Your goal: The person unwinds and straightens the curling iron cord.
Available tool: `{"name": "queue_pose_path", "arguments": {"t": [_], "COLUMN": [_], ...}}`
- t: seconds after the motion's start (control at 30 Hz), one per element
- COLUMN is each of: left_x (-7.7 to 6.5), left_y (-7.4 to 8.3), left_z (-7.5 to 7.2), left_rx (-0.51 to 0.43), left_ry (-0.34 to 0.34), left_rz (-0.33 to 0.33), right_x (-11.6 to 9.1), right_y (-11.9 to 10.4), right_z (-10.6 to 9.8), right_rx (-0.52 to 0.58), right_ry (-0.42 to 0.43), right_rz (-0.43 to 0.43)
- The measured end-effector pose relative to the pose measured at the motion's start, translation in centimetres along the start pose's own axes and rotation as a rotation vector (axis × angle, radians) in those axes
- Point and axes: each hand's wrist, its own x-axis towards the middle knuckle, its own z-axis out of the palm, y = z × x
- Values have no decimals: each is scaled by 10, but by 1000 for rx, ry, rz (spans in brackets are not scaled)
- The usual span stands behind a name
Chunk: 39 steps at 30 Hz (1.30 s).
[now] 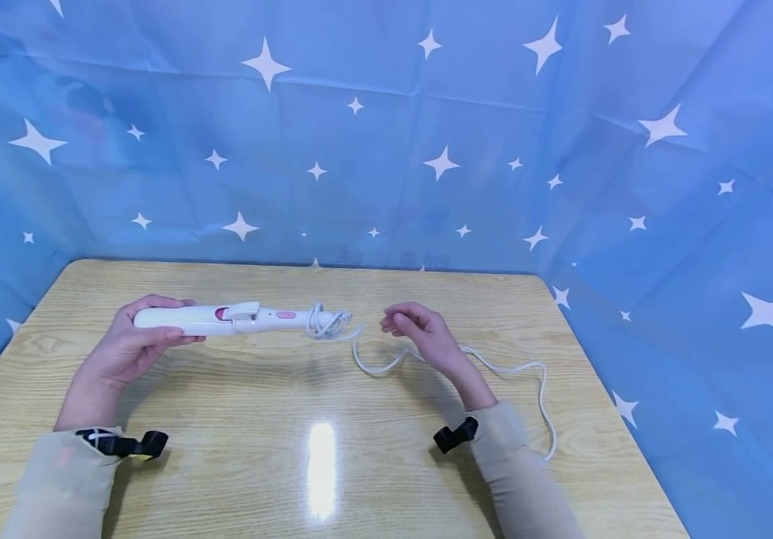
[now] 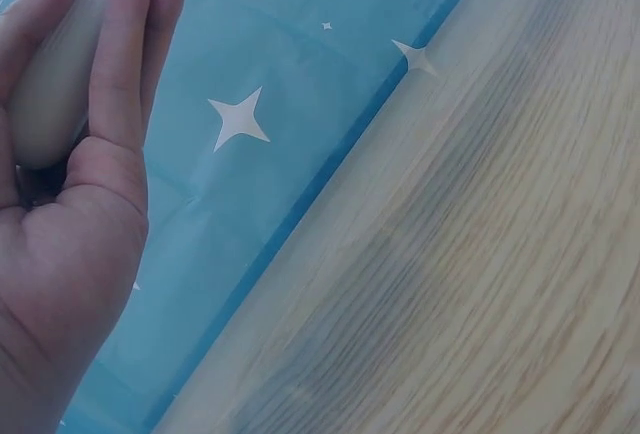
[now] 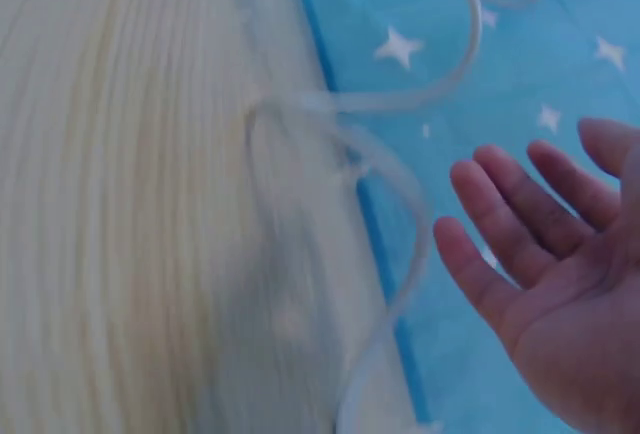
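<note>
My left hand (image 1: 132, 346) grips the wide end of a white hair straightener (image 1: 197, 320), thumb on the near side and fingers on the far side. It is held level above the table, with a pink button on its narrow handle pointing right. White cord (image 1: 324, 323) is looped around the handle's end. From there the loose cord (image 1: 542, 397) trails down and runs along the table behind and beside my right forearm. My right hand (image 1: 423, 333) is a short way right of the looped cord, fingers relaxed and holding nothing. In the right wrist view its palm (image 3: 590, 324) faces the camera, apart from the cord.
A wooden table (image 1: 238, 464) fills the lower view, with a bright light reflection near its middle. Behind it and along the sides hangs a blue curtain (image 1: 386, 135) with white stars. Each wrist wears a black strap with a small camera (image 1: 456, 434).
</note>
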Motion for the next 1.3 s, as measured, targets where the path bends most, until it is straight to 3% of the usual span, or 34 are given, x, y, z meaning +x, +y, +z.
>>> {"name": "queue_pose_path", "arguments": {"t": [0.17,0.4,0.83,1.3], "left_x": [2,4,4,3], "left_y": [-2,-2,-4,-4], "left_z": [1,1,0,-4], "left_rx": [9,-9,-22,-30], "left_ry": [-12,-11,-11,-36], "left_rz": [7,15,-4,6], "right_x": [12,12,-1,-11], "right_y": [-7,-7,-1,-1], "right_z": [24,40,30,10], "right_rx": [45,6,-40,-114], "right_ry": [-84,-100,-85,-14], "right_rz": [-73,-19,3,30]}}
